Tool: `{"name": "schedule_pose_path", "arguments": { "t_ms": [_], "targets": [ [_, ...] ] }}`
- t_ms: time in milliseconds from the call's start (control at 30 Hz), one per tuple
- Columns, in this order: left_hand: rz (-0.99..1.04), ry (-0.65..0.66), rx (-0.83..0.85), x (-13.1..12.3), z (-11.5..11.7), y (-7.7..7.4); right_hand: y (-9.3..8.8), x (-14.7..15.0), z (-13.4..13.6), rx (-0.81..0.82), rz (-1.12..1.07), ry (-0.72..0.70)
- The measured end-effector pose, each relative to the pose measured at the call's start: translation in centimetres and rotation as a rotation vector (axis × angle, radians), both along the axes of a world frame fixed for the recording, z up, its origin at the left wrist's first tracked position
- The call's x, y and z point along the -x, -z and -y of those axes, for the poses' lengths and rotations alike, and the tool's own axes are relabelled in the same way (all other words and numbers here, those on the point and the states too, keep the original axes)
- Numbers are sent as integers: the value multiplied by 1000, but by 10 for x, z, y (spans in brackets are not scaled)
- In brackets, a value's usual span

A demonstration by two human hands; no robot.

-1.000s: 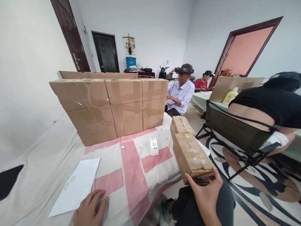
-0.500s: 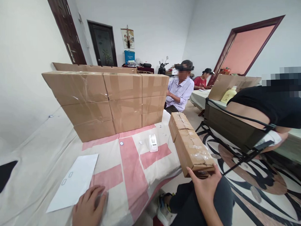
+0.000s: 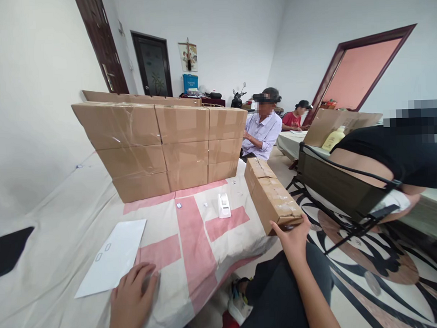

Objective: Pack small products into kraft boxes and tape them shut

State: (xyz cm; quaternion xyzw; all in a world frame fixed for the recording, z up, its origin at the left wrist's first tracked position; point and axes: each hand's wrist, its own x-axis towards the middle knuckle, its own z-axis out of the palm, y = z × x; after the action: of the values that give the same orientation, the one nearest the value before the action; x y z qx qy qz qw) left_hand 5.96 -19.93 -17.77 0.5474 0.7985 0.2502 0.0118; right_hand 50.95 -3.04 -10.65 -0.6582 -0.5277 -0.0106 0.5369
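One long cardboard box (image 3: 273, 195) has shifted. Half a second ago its near end hung lower in the frame, over the person's lap. Now it sits higher and further left, just right of centre, with its long side along the right edge of the cloth-covered table (image 3: 45, 246); whether it rests on the cloth cannot be told. The right hand (image 3: 294, 238) has risen with it and grips that near end, thumb on the lower left corner and fingers curled under the end face. The left hand (image 3: 132, 301), at the lower left, has barely moved: it lies palm down on the cloth, fingers loosely spread and holding nothing, just beside the lower right edge of the one white sheet (image 3: 112, 257). Above it, left of centre, stands one stack of boxes (image 3: 167, 146) showing nine fronts, three across and three high, with the top of more cardboard behind. One white tape dispenser (image 3: 224, 205) stands on the cloth between the stack and the held box. Three other people sit in the right half: one in a light shirt (image 3: 262, 131) behind the stack, one in red (image 3: 295, 119) further back, and one in a black top (image 3: 390, 153) on a folding chair (image 3: 344, 188). One yellow bottle (image 3: 333, 139) stands near that chair.
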Motion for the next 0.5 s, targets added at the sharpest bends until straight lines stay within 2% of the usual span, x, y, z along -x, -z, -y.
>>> {"name": "schedule_pose_path", "arguments": {
  "t_ms": [267,500],
  "targets": [
    [-6,-20,-12,-2,0,-3,-9,-41,-48,139,74,-101],
    [21,-11,12,-3,0,-4,-20,-69,-107,245,98,-204]
  ]
}}
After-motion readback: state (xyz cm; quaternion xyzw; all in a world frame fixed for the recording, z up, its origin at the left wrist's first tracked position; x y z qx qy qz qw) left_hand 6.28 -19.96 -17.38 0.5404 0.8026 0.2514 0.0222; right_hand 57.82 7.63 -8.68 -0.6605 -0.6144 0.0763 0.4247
